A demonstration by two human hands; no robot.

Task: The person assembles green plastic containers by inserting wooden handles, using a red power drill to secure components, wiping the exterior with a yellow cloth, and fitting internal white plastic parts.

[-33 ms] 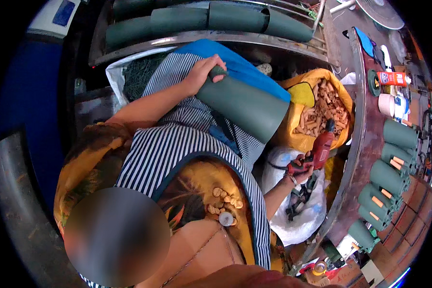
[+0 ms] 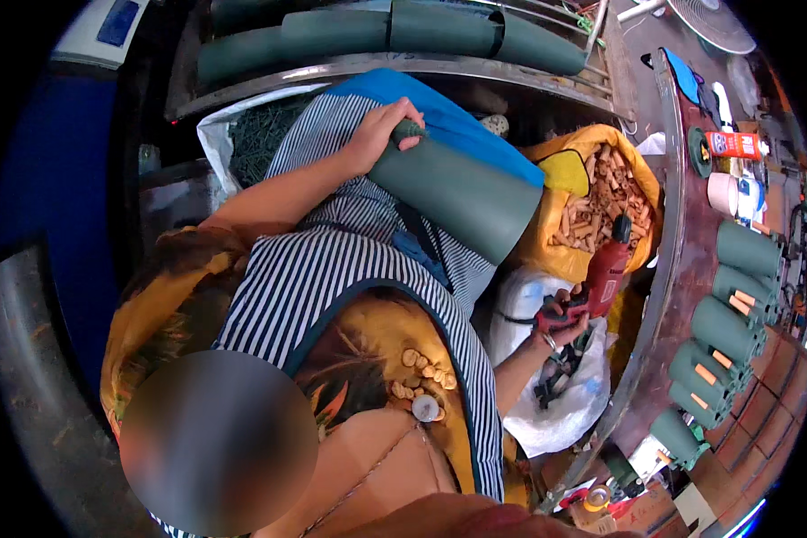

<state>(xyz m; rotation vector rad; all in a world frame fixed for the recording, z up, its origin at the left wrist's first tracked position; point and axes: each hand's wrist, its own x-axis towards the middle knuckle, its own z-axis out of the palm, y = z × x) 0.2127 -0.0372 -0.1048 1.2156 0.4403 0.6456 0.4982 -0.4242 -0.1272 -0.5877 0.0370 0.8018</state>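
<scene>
A large dark green cylinder [image 2: 462, 197] lies slantwise across my lap, on a blue cloth [image 2: 439, 117] and a striped apron [image 2: 314, 278]. My left hand [image 2: 387, 134] is closed around the narrow knob at its upper left end. Off to the right, my right hand [image 2: 560, 314] grips the handle of a red power drill [image 2: 606, 273]. The drill's dark nose points away from me, toward a yellow sack [image 2: 551, 238] of small tan wooden pegs [image 2: 605, 202]. The drill and cylinder are apart.
A white sack [image 2: 556, 421] with dark pieces stands below the drill. On the right bench [image 2: 646, 350] are several smaller green cylinders [image 2: 726, 327] with tan pegs and a red-orange tube [image 2: 735, 145]. Large green cylinders [image 2: 336, 38] fill a rack ahead. Another white sack [image 2: 215, 148] holds green strands.
The drill in my right hand has turned and shifted slightly to the right. My left hand and the green cylinder have stayed almost the same.
</scene>
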